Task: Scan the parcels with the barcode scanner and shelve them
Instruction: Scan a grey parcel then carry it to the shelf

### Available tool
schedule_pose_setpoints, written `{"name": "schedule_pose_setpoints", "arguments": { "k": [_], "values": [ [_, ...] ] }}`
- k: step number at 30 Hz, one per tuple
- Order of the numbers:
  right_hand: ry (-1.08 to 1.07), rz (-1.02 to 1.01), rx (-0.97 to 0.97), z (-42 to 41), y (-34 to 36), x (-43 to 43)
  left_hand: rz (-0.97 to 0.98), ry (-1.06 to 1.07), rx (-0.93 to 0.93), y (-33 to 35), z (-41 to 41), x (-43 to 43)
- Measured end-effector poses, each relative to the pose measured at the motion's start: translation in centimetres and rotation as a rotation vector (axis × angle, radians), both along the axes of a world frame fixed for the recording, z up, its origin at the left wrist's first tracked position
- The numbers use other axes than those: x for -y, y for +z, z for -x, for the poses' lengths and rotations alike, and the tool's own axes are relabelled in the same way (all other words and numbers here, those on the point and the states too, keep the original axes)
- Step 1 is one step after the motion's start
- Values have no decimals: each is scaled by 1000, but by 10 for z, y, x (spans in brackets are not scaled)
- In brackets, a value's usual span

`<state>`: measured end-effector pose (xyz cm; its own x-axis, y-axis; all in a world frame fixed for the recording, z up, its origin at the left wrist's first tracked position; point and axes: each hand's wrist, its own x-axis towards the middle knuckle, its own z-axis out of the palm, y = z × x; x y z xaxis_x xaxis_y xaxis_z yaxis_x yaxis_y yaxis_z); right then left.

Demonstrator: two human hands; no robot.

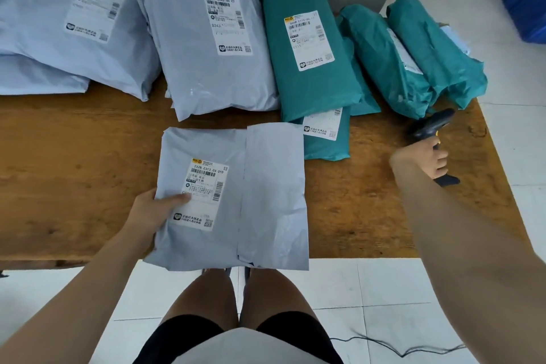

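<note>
- The pale grey plastic mailer parcel (260, 201) lay at the near edge of the brown wooden table (74, 171), slightly overhanging it. It looked light, soft and slippery, best taken by an edge.
- The left hand (153, 210) pinched its left edge, thumb on the white label (206, 183).
- The right hand (425, 158), arm stretched out to the right, was curled round the handle of the black handheld barcode scanner (428, 124).

Left hand (151, 210) pinching; right hand (425, 157) seemingly curled, outstretched.
</note>
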<state>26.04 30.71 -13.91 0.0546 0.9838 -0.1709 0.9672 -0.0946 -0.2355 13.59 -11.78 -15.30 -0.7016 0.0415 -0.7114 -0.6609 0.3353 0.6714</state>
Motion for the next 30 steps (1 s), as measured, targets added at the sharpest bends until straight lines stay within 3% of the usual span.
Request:
{"name": "schedule_pose_setpoints", "arguments": {
  "k": [8,13,17,23,25,28,30],
  "values": [
    [194,58,132,-30,3,-5,33,-4,-32,-2,-7,2],
    [353,218,120,-36,10,38,27,-7,8,3,-8,3],
    [485,316,-1,-32,16,90,-10,-15,12,3,-9,4],
    [283,560,-596,-35,28,177,-56,-2,-26,2,-13,7],
    [369,669,-654,-39,42,207,-74,8,-51,1,-14,9],
    [558,824,-591,-34,63,247,-84,-19,-119,-6,-16,14],
    [576,911,-611,-25,75,269,-70,-46,-163,-7,-19,16]
  ]
}}
